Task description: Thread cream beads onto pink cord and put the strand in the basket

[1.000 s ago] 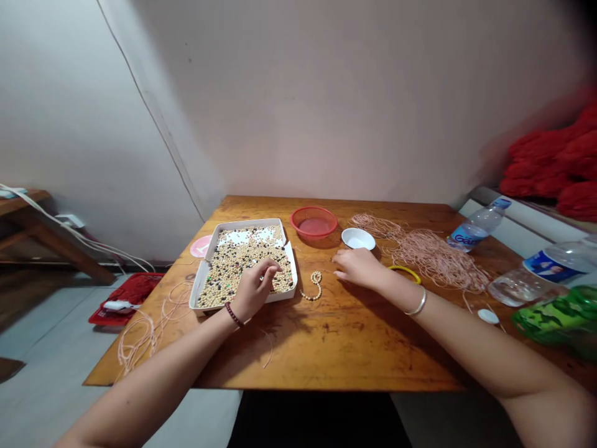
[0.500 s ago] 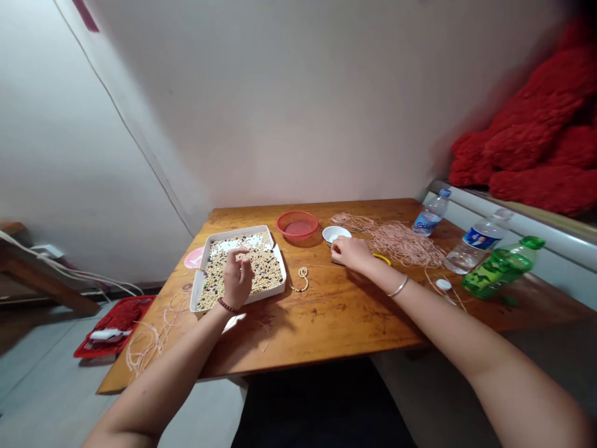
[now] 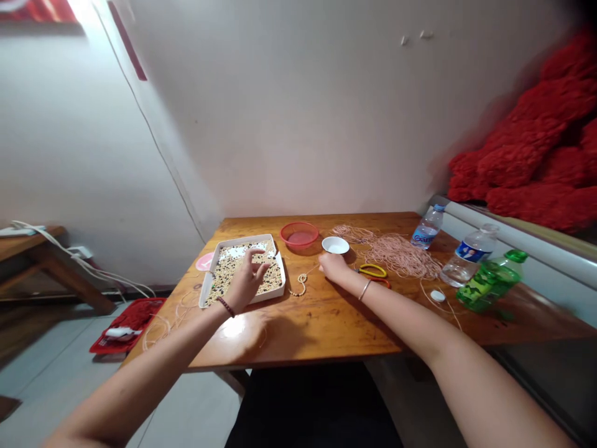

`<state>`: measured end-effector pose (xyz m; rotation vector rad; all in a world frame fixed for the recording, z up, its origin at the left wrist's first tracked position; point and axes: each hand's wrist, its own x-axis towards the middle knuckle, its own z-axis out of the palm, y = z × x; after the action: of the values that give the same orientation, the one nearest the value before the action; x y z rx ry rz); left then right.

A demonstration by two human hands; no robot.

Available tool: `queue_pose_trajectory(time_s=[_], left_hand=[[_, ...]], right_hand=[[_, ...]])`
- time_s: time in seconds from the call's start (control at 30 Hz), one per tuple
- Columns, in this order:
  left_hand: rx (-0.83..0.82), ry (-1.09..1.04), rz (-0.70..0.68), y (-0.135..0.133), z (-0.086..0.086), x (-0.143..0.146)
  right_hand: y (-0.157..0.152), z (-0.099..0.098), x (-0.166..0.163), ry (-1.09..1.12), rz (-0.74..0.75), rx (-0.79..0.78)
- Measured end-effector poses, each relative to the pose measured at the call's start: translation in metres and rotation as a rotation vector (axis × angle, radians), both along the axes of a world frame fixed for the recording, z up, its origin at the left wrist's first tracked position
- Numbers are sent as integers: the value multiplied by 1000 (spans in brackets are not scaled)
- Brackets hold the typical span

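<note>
Drawing right hand [image 3: 332, 266] nearer curled cream-bead strand [image 3: 303, 279], apparently pinching thin pink cord [image 3: 313, 270], uncovering yellow-and-orange-handled scissors [image 3: 373, 266], unused; holding left hand [image 3: 247, 283], loosely spread, over shallow white bead tray [image 3: 270, 295].

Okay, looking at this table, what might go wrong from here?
The left hand is over the shallow tray, so a knock might scatter its loose beads. The right hand is close to the white bowl and could bump it. The pink cord lies heaped, so it may tangle.
</note>
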<state>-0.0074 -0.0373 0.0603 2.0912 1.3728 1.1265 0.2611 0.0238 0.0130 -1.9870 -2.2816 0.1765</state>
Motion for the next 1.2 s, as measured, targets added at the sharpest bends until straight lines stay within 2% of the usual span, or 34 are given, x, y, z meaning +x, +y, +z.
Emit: queue_pose_trajectory(time_s=[0.1, 0.17, 0.33, 0.43, 0.5, 0.67, 0.9, 1.0, 1.1, 1.2], left_hand=[[29, -97, 67, -13, 17, -18], [19, -153, 126, -21, 22, -30], [-23, -218, 296, -42, 17, -57], [-63, -202, 388, -51, 11, -72], [-85, -187, 401, -57, 9, -79], [-94, -134, 348, -67, 11, -84], [-178, 82, 152, -73, 6, -76], [-209, 36, 95, -75, 7, -67], [-268, -76, 24, -75, 10, -60], [-336, -194, -16, -75, 11, -57]], right_hand=[[-10, 10, 23, 141, -127, 80], [-18, 18, 39, 267, -193, 126], [-39, 39, 69, 645, -263, 120], [-58, 54, 78, 851, -236, 87], [-72, 63, 82, 974, -202, 55], [-101, 79, 90, 1508, -141, -132], [-119, 95, 93, 1733, -123, -174], [-124, 99, 93, 1857, -147, -242], [-125, 100, 94, 1966, -225, -324], [-125, 97, 97, 2051, -305, -343]])
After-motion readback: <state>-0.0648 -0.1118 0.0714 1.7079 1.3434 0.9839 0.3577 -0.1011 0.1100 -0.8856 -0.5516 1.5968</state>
